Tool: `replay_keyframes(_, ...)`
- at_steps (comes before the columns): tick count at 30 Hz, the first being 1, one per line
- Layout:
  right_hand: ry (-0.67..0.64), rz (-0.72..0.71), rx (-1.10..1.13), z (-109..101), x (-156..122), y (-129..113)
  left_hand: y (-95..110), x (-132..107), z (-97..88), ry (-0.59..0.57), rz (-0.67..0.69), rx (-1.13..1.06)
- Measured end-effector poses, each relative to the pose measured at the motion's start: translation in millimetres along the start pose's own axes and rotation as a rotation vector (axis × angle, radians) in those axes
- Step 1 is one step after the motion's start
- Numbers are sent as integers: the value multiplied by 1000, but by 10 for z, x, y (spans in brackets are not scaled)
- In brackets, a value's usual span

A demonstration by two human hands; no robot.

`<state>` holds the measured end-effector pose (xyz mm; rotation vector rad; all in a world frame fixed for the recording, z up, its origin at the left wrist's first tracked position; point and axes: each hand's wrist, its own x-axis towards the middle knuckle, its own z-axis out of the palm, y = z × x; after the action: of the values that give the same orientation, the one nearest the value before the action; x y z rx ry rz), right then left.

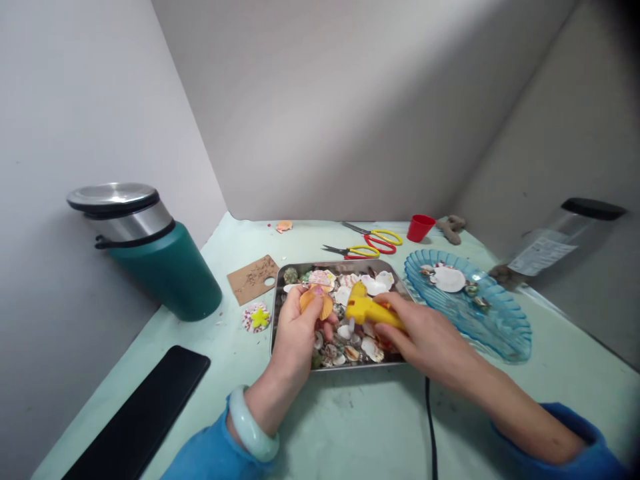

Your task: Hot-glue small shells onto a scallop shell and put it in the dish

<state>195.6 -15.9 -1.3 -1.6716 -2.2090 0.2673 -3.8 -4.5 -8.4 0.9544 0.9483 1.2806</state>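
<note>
The scallop shell (327, 307) is coloured orange, the glue gun (370, 311) yellow, the dish (506, 333) translucent blue, the cup (420, 229) red, the flask (173, 273) teal and the tabletop (350, 417) pale green, while the white disc (249, 320) is speckled with dark red.

Shell (326, 305) in left hand (297, 328), glue gun (366, 309) in right (425, 331)

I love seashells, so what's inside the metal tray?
Many white and brownish shells lie inside the metal tray. The left hand, right hand and yellow glue gun cover parts, so what's beneath them can't be seen.
</note>
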Motion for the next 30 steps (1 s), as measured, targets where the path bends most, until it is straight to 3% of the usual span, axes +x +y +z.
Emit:
replay_keyframes(4, 178, 55, 490, -107, 18, 160, 22, -9, 14, 5, -21, 6)
replay_keyframes(11, -6, 43, 1056, 11, -50, 133, 22, -10, 52, 11, -19, 63)
replay_keyframes(22, -173, -31, 1037, 45, -78, 109, -39, 14, 11, 88, -14, 142)
replay_keyframes(30, -287, 137, 937, -12, -92, 72, -29, -4, 26, 137, 42, 160)
